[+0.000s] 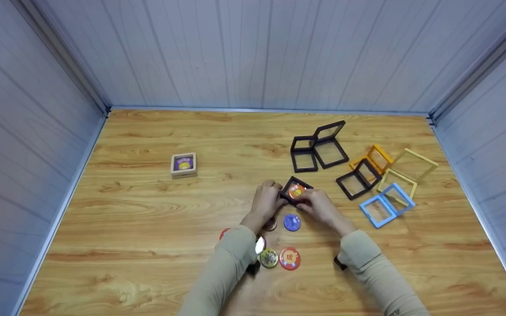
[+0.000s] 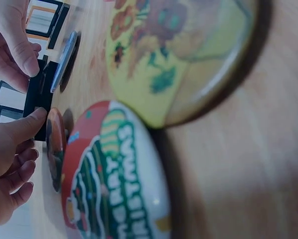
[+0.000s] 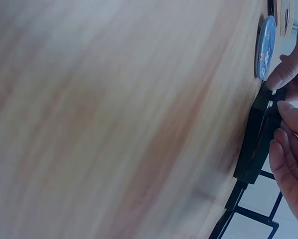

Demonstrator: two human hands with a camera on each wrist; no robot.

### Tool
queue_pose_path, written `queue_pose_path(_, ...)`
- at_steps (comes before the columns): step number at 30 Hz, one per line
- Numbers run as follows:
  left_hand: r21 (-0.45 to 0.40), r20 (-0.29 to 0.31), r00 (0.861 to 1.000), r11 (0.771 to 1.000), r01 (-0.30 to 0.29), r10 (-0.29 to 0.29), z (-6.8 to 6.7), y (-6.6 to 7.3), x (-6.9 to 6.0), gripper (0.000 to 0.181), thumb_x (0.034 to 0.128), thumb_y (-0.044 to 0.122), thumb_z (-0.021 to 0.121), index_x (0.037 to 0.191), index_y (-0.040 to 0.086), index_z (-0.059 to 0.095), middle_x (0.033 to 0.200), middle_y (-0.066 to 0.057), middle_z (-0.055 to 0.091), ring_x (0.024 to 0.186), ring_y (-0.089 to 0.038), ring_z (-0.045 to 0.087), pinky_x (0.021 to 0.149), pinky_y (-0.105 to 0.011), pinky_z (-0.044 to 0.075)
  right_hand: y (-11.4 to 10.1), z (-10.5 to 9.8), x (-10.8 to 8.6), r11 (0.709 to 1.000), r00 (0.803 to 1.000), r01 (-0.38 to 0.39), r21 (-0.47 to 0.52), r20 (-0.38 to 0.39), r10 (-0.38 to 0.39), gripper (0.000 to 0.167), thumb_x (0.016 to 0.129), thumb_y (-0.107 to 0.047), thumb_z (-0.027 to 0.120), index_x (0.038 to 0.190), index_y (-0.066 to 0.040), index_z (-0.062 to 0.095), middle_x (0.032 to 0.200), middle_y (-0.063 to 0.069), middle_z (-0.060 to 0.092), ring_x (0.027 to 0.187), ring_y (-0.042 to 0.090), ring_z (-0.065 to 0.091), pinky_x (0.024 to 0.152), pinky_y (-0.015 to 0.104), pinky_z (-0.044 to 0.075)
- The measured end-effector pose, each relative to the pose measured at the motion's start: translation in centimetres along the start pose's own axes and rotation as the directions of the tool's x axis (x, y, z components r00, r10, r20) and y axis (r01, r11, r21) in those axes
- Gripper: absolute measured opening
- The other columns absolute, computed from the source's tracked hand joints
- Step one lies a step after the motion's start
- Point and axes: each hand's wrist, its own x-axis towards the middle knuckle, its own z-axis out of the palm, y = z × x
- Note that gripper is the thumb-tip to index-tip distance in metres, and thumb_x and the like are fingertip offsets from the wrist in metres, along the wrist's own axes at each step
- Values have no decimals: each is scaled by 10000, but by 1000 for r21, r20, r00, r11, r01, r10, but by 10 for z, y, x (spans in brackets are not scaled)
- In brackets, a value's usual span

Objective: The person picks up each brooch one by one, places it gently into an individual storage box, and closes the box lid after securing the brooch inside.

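A small black display frame (image 3: 252, 142) lies between both hands, with an orange round badge (image 1: 296, 190) behind its window. The left hand (image 1: 265, 204) holds the frame's left corner, its thumb on the near edge. At the near right corner the right hand (image 1: 321, 206) pinches the frame with thumb and fingertips. A thin slit shows along the frame's side in the right wrist view. Just in front of the frame lie a blue badge (image 1: 292, 222) and a brown badge (image 1: 270, 224), the latter partly hidden by the left arm.
Nearer lie a red badge (image 1: 290, 258), a sunflower badge (image 1: 269, 258) and a Christmas badge (image 2: 114, 174). Open black frames (image 1: 304, 161), an orange frame (image 1: 380, 158), a yellow frame (image 1: 415, 164) and a blue frame (image 1: 378, 211) stand right. A pale frame (image 1: 184, 174) with a purple badge sits left.
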Motion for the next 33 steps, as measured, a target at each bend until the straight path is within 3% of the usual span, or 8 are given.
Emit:
queue_pose_path(6,49,-18,997,997,-68,69,-8,3,1,333,708,206,729,979,37,633,912,-59,561,889,-214,534,777,-345,420,0,-4,-1,1000,1000,14,-10,-8,-14,164,759,-50,669,913,7,671,881,122,625,802,237,588,707,362,470)
queue_pose_path(10,45,-3,992,991,-126,127,-11,4,0,283,719,175,720,956,44,639,924,-52,553,896,-200,524,783,-331,414,0,-8,-2,999,999,-42,13,6,42,189,772,-71,661,944,8,660,895,108,612,816,232,578,725,360,468)
queue_pose_path(13,62,39,980,978,-198,196,-13,5,0,248,753,165,691,965,49,639,955,-49,548,924,-193,512,825,-318,393,1,-13,-2,996,997,-78,31,6,78,204,782,-81,654,962,12,651,906,112,609,814,227,579,726,350,471)
queue_pose_path(18,134,113,952,946,-297,283,-14,7,1,211,793,156,642,983,63,648,995,-41,555,960,-188,499,838,-320,384,5,-22,0,999,998,-42,29,-50,43,200,776,-63,656,951,34,647,847,116,615,731,206,575,646,321,480)
queue_pose_path(22,164,147,943,933,-319,297,-14,8,3,180,796,150,635,963,91,667,994,-26,584,952,-185,510,802,-327,400,10,-33,4,1000,994,-12,12,-107,13,177,779,-49,652,932,40,651,837,125,626,703,220,576,613,331,476)
queue_pose_path(24,167,157,940,930,-327,302,-14,8,4,167,802,151,631,956,102,672,995,-20,594,944,-179,515,790,-322,402,11,-38,7,999,992,-36,12,-120,37,184,791,-61,643,945,41,647,863,139,629,721,244,578,625,351,476)
queue_pose_path(29,175,141,932,918,-357,335,-16,6,3,119,805,134,624,902,105,685,954,-18,600,882,-173,524,765,-305,405,14,-51,18,996,986,-85,-1,-141,84,209,806,-53,622,976,68,628,891,176,614,764,293,565,657,400,472)
queue_pose_path(33,168,123,932,919,-357,340,-15,5,3,98,804,111,614,860,108,694,912,-16,601,842,-174,521,737,-306,405,16,-60,28,995,983,-94,-45,-161,86,215,808,-54,620,985,68,623,922,192,620,810,310,568,693,408,468)
